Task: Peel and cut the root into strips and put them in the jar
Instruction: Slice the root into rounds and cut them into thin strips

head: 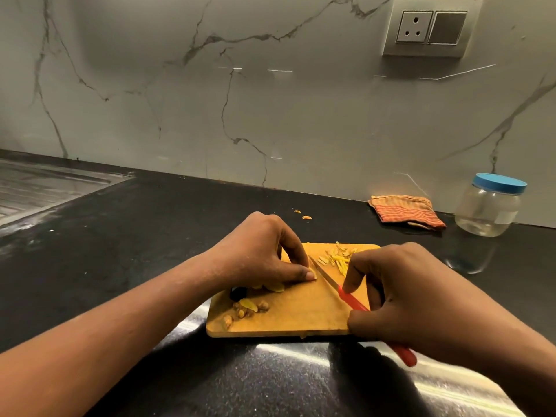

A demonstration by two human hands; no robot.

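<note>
Black stone counter (120,236) ran under a veined marble wall, with a wooden board (301,314) near the front edge. On it the left hand (258,254) had its fingers curled down, tips pinning a peeled yellow piece of root (275,286), most of it hidden beneath the hand. The right hand (400,290) gripped a red-handled knife (346,296), forefinger laid along the top, blade slanting far-left to just beside the left fingertips. Cut strips (340,257) lay heaped at the board's far right; brown peelings (246,308) sat at its near left.

Slicing looked to be the step in hand. Done well, it would likely want the left fingertips tucked back from the edge, since blade and nails were almost touching, and thin, even cuts with the piece held flat so it could not roll.

At far right stood the jar (487,212), well apart from the board and with its blue lid (499,182) on, so it would need opening before any strips went in. A folded orange cloth (406,210) lay just left of it. Two stray bits (306,217) rested on the counter beyond the board, a steel sink (45,182) lay far left, and a socket (413,27) was set high on the wall.
</note>
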